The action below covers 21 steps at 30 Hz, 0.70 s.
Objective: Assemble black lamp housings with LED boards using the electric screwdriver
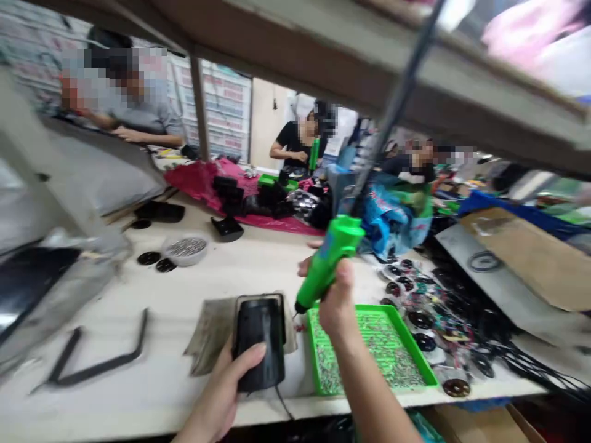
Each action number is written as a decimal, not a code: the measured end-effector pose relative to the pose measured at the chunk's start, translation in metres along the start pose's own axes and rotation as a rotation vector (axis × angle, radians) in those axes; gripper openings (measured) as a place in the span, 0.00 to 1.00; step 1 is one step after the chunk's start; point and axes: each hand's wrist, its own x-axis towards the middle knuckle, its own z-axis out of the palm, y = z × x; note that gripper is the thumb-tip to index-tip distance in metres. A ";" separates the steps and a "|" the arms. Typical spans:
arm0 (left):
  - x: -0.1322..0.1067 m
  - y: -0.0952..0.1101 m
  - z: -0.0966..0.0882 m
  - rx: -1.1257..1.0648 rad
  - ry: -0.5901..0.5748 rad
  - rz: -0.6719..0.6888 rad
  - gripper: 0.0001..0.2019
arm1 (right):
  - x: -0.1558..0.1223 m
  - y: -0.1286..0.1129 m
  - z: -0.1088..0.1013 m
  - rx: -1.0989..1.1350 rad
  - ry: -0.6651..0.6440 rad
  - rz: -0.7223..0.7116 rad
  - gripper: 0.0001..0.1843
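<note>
My left hand [231, 375] grips a black plastic casing [261, 344] near the table's front edge, its thumb across the top face. A thin cable hangs from the casing's lower end. Under it lies a worn brownish cloth or piece of card [207, 329]. My right hand [339, 301] is wrapped round a green electric screwdriver [330, 258], which slants with its tip down to the left, beside the casing and apart from it. Below my right wrist sits a green tray [431, 381] of many small screws.
A black bracket [99, 369] lies on the left. Behind it are a round dish of small metal parts [187, 249] and black discs [148, 258]. Wired round parts [420, 320] crowd the right. A shelf beam [295, 49] crosses overhead. Several people work beyond the table.
</note>
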 end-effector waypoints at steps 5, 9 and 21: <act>0.008 -0.008 -0.009 0.021 -0.076 0.050 0.23 | -0.020 -0.003 -0.009 0.031 0.096 -0.047 0.27; 0.009 -0.007 -0.010 0.058 -0.140 0.043 0.25 | -0.026 -0.016 0.003 0.202 0.157 -0.191 0.32; 0.005 -0.008 -0.010 0.059 -0.150 0.124 0.23 | -0.021 0.002 0.016 0.299 0.176 -0.140 0.32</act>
